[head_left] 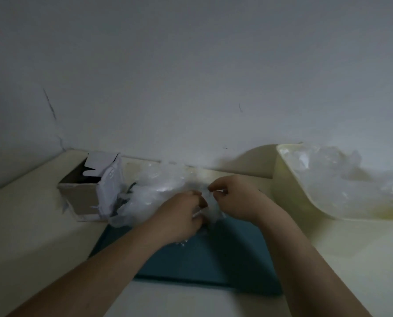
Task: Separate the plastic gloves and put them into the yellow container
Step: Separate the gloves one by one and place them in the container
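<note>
Pinching one plastic glove (pixel 210 205) in your left hand (pixel 181 217) and right hand (pixel 235 200), you've got the yellow container (pixel 286 193) at 2 o'clock, nearer the right.

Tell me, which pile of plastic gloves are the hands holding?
The pile beside the torn cardboard box: the left hand and right hand pinch its near edge. The other pile lies untouched in the yellow container.
</note>
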Motion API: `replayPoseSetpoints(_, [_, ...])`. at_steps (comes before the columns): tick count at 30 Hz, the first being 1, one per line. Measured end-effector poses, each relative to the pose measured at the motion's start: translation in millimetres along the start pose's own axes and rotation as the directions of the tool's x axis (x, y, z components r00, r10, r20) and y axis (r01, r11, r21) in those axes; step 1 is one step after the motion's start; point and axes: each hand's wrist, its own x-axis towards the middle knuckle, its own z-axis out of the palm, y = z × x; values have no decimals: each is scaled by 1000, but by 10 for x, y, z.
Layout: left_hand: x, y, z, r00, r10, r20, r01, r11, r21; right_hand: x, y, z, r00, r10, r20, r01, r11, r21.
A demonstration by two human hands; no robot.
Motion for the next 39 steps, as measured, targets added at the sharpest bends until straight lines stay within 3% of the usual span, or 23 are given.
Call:
replayPoseSetpoints(4, [148, 0, 36, 994, -15, -107, -15, 962, -274, 69, 208, -11, 1000, -9, 4, 9, 999, 46])
replayPoseSetpoints(8, [280, 14, -91, 960, -127, -249, -3, 886, -464, -25, 212, -147, 987, -144, 75, 142, 989, 32])
replayPoseSetpoints(11, [278, 67, -232, 952, -170, -256, -27, 783, -622, -10, 178, -137, 972, -191, -137, 201, 978, 62])
replayPoseSetpoints(13, [267, 106, -289, 955, -206, -211, -10, 693, -721, 32, 156, -90, 933, -173, -315, 214, 972, 100])
replayPoseSetpoints(15, [268, 102, -340, 966, -249, -74, 88, 583, -807, 84, 203, -45, 912, -133, -387, 203, 968, 147])
replayPoseSetpoints(18, [260, 35, -411, 980, -183, 72, 124, 292, -948, 101, 264, -38, 913, -3, -409, 141, 941, 307])
replayPoseSetpoints(19, [245, 2, -412, 986, -149, 69, 108, 269, -957, 83, 251, -43, 917, 42, -396, 117, 922, 370])
replayPoseSetpoints(21, [201, -43, -373, 994, -104, 32, 64, 331, -942, 75, 231, -37, 923, 90, -374, 91, 894, 439])
replayPoseSetpoints(23, [171, -25, -335, 993, -120, -9, 42, 415, -909, 59, 200, -44, 937, 82, -341, 99, 871, 482])
replayPoseSetpoints(25, [162, -14, -324, 984, -175, -40, 39, 425, -904, 40, 171, -61, 951, 71, -302, 118, 816, 566])
replayPoseSetpoints(29, [155, 6, -367, 976, -214, -40, 32, 324, -945, 4, 143, -108, 985, -15, -171, 133, 701, 701])
replayPoseSetpoints(33, [133, 60, -370, 977, -214, 14, 63, 224, -973, 0, 154, -93, 986, -32, -166, 145, 667, 731])
replayPoseSetpoints(36, [165, 71, -347, 983, -165, 80, 89, 50, -995, -25, 134, -70, 992, 4, -124, 98, 582, 808])
replayPoseSetpoints(39, [177, 74, -360, 969, -216, 123, 125, -6, -992, 2, 162, -63, 981, 71, -181, 99, 620, 778])
